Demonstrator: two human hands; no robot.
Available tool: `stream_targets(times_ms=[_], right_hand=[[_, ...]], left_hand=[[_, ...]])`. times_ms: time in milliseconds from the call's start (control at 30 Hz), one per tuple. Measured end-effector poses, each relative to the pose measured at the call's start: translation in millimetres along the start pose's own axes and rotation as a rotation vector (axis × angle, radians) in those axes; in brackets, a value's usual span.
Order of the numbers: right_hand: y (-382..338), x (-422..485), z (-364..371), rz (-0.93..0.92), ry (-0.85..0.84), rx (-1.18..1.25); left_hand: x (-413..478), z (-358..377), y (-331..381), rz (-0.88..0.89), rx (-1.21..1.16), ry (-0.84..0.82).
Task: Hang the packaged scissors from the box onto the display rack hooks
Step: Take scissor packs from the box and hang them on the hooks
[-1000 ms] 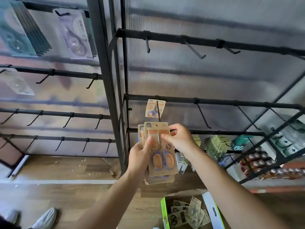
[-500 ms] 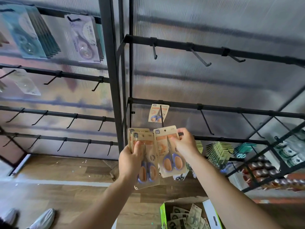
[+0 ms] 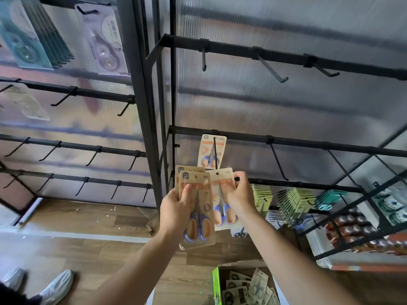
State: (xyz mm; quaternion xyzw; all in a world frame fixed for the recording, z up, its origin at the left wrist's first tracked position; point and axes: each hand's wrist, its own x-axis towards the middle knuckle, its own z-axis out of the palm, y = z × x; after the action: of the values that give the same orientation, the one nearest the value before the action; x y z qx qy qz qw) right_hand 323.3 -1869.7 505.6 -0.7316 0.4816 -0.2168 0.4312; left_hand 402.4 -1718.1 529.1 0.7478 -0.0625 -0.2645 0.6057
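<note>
My left hand point(image 3: 175, 208) grips a small stack of carded scissors point(image 3: 198, 214) with blue and orange handles, thumb across the front card. My right hand point(image 3: 239, 195) pinches a single scissors pack point(image 3: 220, 183), held just right of the stack, its hang hole up near the tip of a black hook point(image 3: 215, 154). One scissors pack point(image 3: 210, 150) hangs on that hook from the middle rail. Below, an open cardboard box point(image 3: 217, 282) with a green side holds several more scissors packs point(image 3: 246, 287).
The black rack point(image 3: 141, 84) has bare hooks point(image 3: 271, 69) on the upper and middle rails. Correction tape packs point(image 3: 103, 40) hang upper left. Green carded goods point(image 3: 293, 203) fill the lower right hooks. A person's shoes point(image 3: 57, 285) stand on the wood floor at lower left.
My right hand has pulled one pack off the front of the stack and carried it to the right and up toward the hook. My left hand keeps the rest.
</note>
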Motion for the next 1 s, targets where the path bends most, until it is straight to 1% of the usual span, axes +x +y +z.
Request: stream_targets(times_ms=[233,533,667,800,1000], right_hand=[[0.4,26.2,11.7,0.022,0.027,-0.056],[-6.1,95.3,34.6,-0.121,0.009,0.021],[-7.3,125.5,40.4,-0.036,0.009,0.034],[-11.7,148.1,45.0,0.001,0.012,0.064],[-15.9,159.6,47.3,0.049,-0.015,0.004]], left_hand=[[10.0,2.3,3.9,-0.009,-0.001,0.013],[31.2,11.7,7.9,-0.018,0.029,0.006],[38.8,14.3,10.8,-0.019,0.041,0.026],[42.3,19.1,16.0,-0.021,0.028,0.032],[42.5,23.2,14.1,-0.034,0.058,0.030]])
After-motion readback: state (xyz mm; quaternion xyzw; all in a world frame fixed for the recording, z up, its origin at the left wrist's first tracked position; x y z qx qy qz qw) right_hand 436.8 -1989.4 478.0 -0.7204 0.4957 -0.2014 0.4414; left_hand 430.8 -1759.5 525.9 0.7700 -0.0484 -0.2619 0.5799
